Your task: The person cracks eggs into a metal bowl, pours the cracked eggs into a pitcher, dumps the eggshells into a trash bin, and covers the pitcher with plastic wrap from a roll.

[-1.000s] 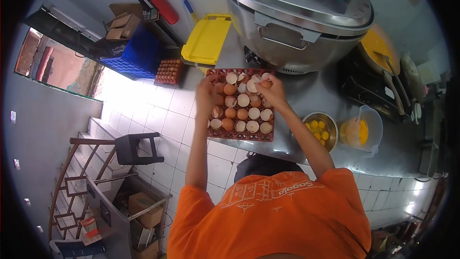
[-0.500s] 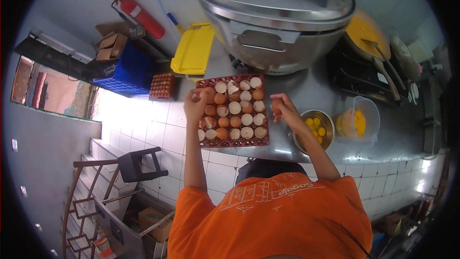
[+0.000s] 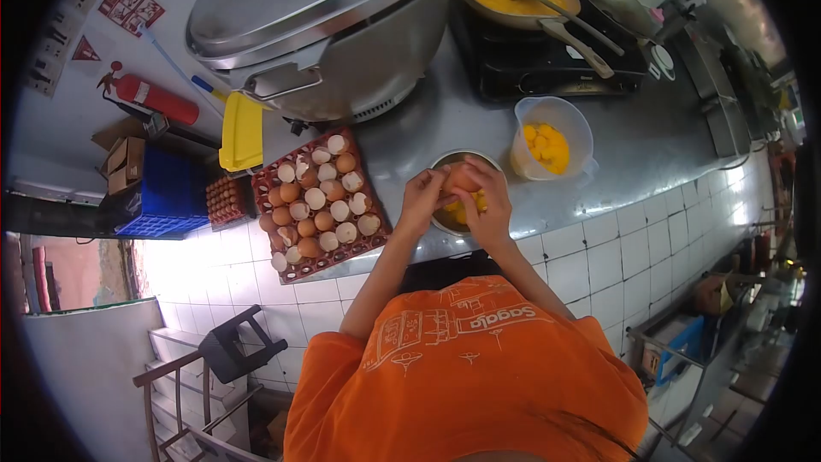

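Both hands are together over a metal bowl (image 3: 443, 221) with egg yolks in it. My left hand (image 3: 424, 197) has its fingers closed on the left side of a brown egg (image 3: 460, 178). Around the right side of the same egg curl the fingers of my right hand (image 3: 489, 201). Whether the shell is cracked, or a second egg is there, I cannot tell. To the left lies a red egg tray (image 3: 376, 235) with brown eggs and empty shell halves. A clear plastic jug (image 3: 581, 133) holding yolks stands right of the bowl.
A large metal cooker (image 3: 342, 51) stands at the back left of the steel counter (image 3: 624, 154). Behind the jug is a black stove (image 3: 513, 64) bearing a pan (image 3: 492, 13) of yellow food and utensils. A yellow lid (image 3: 243, 133) is beyond the tray.
Both hands have moved from the tray area to above the bowl and come together around an egg. The view has turned rightward, so the tray appears tilted and further left.
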Motion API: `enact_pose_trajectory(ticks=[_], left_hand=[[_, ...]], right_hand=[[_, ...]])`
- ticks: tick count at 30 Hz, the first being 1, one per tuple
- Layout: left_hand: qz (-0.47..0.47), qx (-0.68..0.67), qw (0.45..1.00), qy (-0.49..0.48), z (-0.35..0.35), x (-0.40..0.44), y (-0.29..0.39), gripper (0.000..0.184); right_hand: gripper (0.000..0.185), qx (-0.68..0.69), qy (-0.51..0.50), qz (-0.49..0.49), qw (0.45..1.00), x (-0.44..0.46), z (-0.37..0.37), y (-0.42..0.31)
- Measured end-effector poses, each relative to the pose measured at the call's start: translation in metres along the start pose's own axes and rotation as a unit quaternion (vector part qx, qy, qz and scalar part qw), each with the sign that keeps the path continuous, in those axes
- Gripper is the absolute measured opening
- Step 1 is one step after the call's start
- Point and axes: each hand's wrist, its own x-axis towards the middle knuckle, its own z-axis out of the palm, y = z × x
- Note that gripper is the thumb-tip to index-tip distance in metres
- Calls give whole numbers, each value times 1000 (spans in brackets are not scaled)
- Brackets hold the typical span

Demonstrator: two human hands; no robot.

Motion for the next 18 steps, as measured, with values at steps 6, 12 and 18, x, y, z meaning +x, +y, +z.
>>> enact_pose_trajectory(ticks=[6, 12, 18], left_hand=[[-65, 15, 997, -30, 9, -5, -12, 44], [-13, 107, 990, -94, 2, 2, -22, 49], [72, 258, 958, -106, 0, -6, -8, 50]], right_hand=[[33, 173, 73, 247, 951, -21, -15, 27], [33, 206, -196, 310, 907, -17, -33, 55], [32, 272, -254, 255, 892, -11, -23, 67]])
